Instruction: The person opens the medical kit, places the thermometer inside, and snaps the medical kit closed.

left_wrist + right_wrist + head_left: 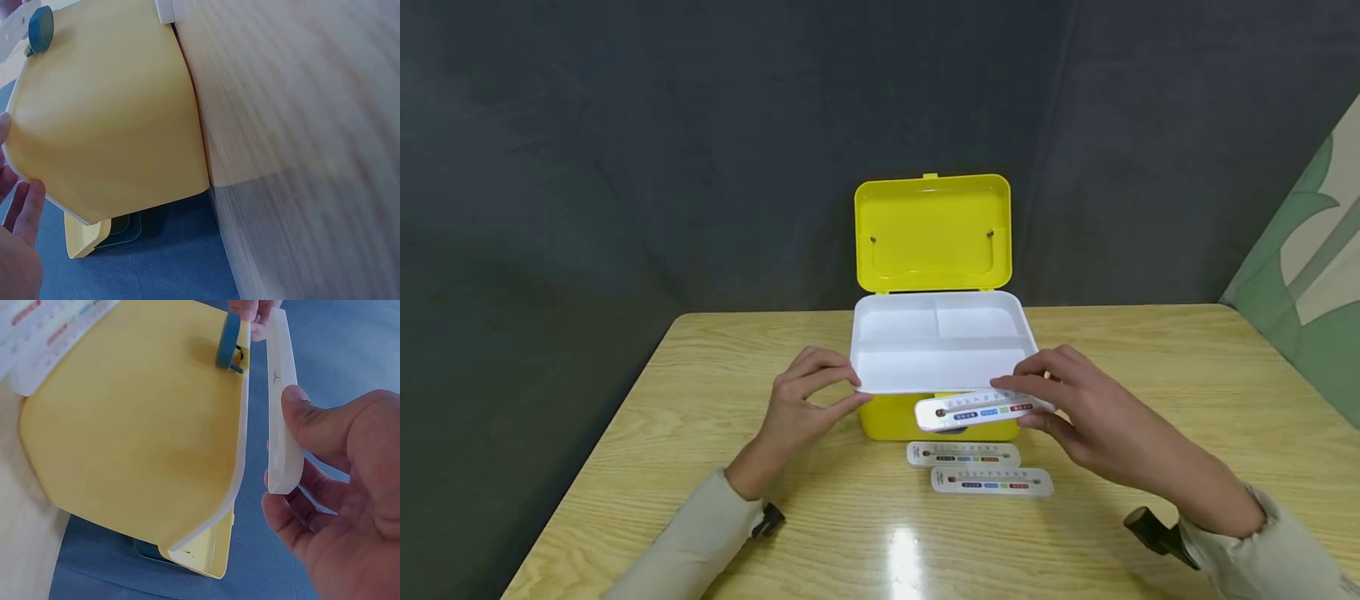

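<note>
A yellow box stands on the table with its lid raised. Set in its top is a white compartment tray. My left hand holds the tray's front left corner between thumb and fingers; in the left wrist view those fingers lie along the white rim. Just in front of the tray, my right hand pinches a white strip thermometer by its right end, tilted and off the table. The right wrist view shows the thumb on the back of this thermometer.
Two more strip thermometers lie on the wooden table in front of the box. A dark latch hangs on the box's front. Behind the table is a dark curtain; a leaf-patterned panel stands at right.
</note>
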`<act>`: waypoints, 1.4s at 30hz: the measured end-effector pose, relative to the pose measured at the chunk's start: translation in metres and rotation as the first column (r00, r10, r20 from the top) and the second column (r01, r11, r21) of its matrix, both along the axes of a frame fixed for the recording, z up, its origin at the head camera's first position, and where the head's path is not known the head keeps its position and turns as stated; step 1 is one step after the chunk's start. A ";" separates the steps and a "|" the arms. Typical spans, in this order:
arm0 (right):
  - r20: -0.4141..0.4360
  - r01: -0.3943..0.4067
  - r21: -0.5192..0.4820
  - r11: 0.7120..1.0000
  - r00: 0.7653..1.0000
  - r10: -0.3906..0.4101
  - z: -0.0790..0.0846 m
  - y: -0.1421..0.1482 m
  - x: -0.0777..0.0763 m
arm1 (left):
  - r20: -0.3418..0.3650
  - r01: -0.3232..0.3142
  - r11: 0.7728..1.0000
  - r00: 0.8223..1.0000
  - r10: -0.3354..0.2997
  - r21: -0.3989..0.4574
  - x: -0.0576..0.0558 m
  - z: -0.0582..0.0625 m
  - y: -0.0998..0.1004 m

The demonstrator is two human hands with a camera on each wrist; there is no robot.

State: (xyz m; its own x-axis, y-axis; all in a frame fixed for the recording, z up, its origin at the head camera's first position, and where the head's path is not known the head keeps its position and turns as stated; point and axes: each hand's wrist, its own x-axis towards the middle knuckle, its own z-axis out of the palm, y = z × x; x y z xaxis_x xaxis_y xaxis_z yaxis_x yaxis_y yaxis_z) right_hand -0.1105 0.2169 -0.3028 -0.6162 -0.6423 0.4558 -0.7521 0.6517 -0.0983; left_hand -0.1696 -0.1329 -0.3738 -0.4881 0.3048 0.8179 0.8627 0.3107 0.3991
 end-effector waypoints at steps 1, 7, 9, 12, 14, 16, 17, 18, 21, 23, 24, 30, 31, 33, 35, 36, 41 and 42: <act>-0.004 -0.002 -0.005 1.000 1.000 0.002 0.001 -0.001 -0.002 | 0.006 -0.003 1.000 1.000 0.003 -0.001 0.000 0.000 0.000; -0.018 0.005 -0.039 0.999 1.000 -0.006 0.004 -0.008 -0.009 | 0.011 -0.010 1.000 1.000 0.010 -0.005 0.004 -0.001 -0.002; -0.021 0.011 -0.045 0.999 1.000 -0.012 0.005 -0.009 -0.011 | 0.014 -0.010 1.000 1.000 0.010 -0.008 0.004 -0.001 -0.002; -0.012 0.032 -0.043 0.999 0.999 -0.032 0.005 -0.010 -0.014 | 0.017 -0.014 1.000 1.000 0.014 -0.009 0.005 0.000 -0.002; 0.005 0.053 -0.041 0.998 0.999 -0.053 0.006 -0.010 -0.015 | 0.018 -0.013 1.000 1.000 0.013 -0.009 0.005 0.001 -0.003; 0.020 0.073 -0.040 0.997 0.997 -0.072 0.005 -0.010 -0.016 | 0.013 -0.012 1.000 1.000 0.012 -0.009 0.005 0.002 -0.004; 0.026 0.081 -0.040 0.996 0.996 -0.080 0.005 -0.009 -0.017 | 0.014 -0.012 1.000 1.000 0.012 -0.010 0.005 0.003 -0.005; 0.029 0.088 -0.041 0.995 0.996 -0.087 0.005 -0.009 -0.017 | 0.014 -0.011 1.000 1.000 0.011 -0.011 0.005 0.003 -0.005; 0.030 0.095 -0.040 0.995 0.995 -0.094 0.002 -0.010 -0.019 | 0.016 -0.009 1.000 1.000 0.009 -0.010 0.005 0.003 -0.007; 0.032 0.097 -0.037 0.995 0.995 -0.095 0.000 -0.011 -0.020 | 0.017 -0.006 1.000 1.000 0.006 -0.007 0.006 0.002 -0.008; 0.033 0.096 -0.035 0.995 0.995 -0.095 -0.001 -0.011 -0.020 | 0.015 -0.003 1.000 1.000 0.003 -0.006 0.007 0.001 -0.008; 0.057 0.110 -0.023 0.994 0.992 -0.109 -0.002 -0.013 -0.019 | 0.038 -0.007 1.000 0.999 0.007 -0.005 0.010 0.001 -0.008; 0.054 0.113 -0.022 0.993 0.992 -0.112 -0.001 -0.013 -0.019 | 0.046 -0.011 1.000 0.999 0.011 -0.005 0.011 0.001 -0.008; 0.047 0.117 -0.020 0.993 0.992 -0.116 0.001 -0.013 -0.019 | 0.053 -0.016 1.000 0.998 0.016 -0.005 0.010 0.003 -0.008; 0.040 0.122 -0.018 0.992 0.992 -0.121 0.002 -0.013 -0.019 | 0.059 -0.019 1.000 0.998 0.020 -0.006 0.010 0.004 -0.008; 0.040 0.124 -0.016 0.992 0.992 -0.123 0.003 -0.013 -0.019 | 0.062 -0.020 1.000 0.998 0.021 -0.008 0.009 0.005 -0.007; 0.063 0.137 0.001 0.991 0.989 -0.137 0.004 -0.012 -0.018 | 0.069 -0.020 1.000 0.997 0.021 -0.017 0.008 0.005 -0.007; 0.065 0.137 0.005 0.991 0.989 -0.137 0.004 -0.012 -0.018 | 0.076 -0.021 1.000 0.997 0.022 -0.018 0.008 0.005 -0.007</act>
State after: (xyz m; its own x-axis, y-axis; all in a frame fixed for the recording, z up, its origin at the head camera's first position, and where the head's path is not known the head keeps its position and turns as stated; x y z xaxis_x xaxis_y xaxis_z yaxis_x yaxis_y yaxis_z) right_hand -0.1282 0.2047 -0.2989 -0.7264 -0.5505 0.4115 -0.6480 0.7480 -0.1432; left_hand -0.1612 -0.1395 -0.3688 -0.5549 0.3072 0.7731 0.8233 0.3361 0.4574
